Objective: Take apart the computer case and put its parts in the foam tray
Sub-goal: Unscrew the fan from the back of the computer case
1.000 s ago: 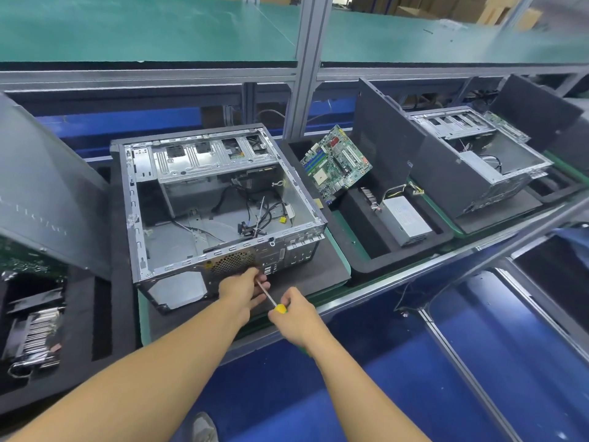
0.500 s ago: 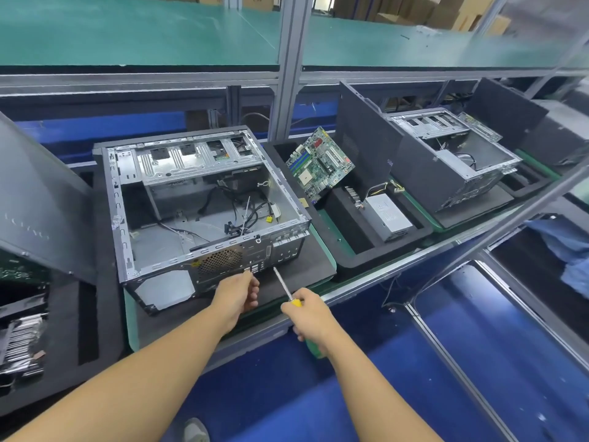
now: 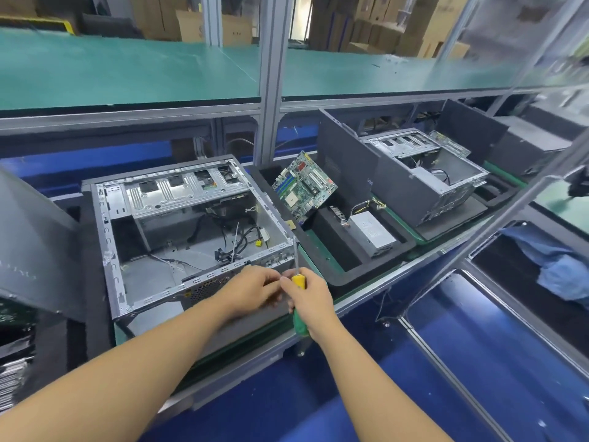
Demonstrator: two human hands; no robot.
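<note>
On the bench, computer case [image 3: 191,237]: lies open face up on a dark foam pad. Only loose cables and the drive cage are inside, with no board or supply in it.
Screwdriver [image 3: 299,282]: stands nearly upright at the case's near right corner, with its shaft rising toward the corner's top rim. Whether the tip sits in a screw cannot be told.
Right hand [image 3: 314,301]: wrapped round the screwdriver's yellow-and-green handle.
Left hand [image 3: 251,287]: in front of the case's perforated near wall, fingers curled and tips at the handle's yellow collar. Whether they pinch it, or something small, cannot be told.
Foam tray [image 3: 350,276]: just right of the case, holding a motherboard [image 3: 304,186] propped at a slant and a power supply [image 3: 371,234] lying flat.
Beyond the tray: a second case [image 3: 427,186], also open.
Left of the case: a dark side panel [image 3: 35,250], leaning.
Step in hand, as judged: a fastener at that corner. Seat the tip square, keep the shaft in line and press while turning. The left fingers can steady the shaft and catch the screw before it drops among the cables.
</note>
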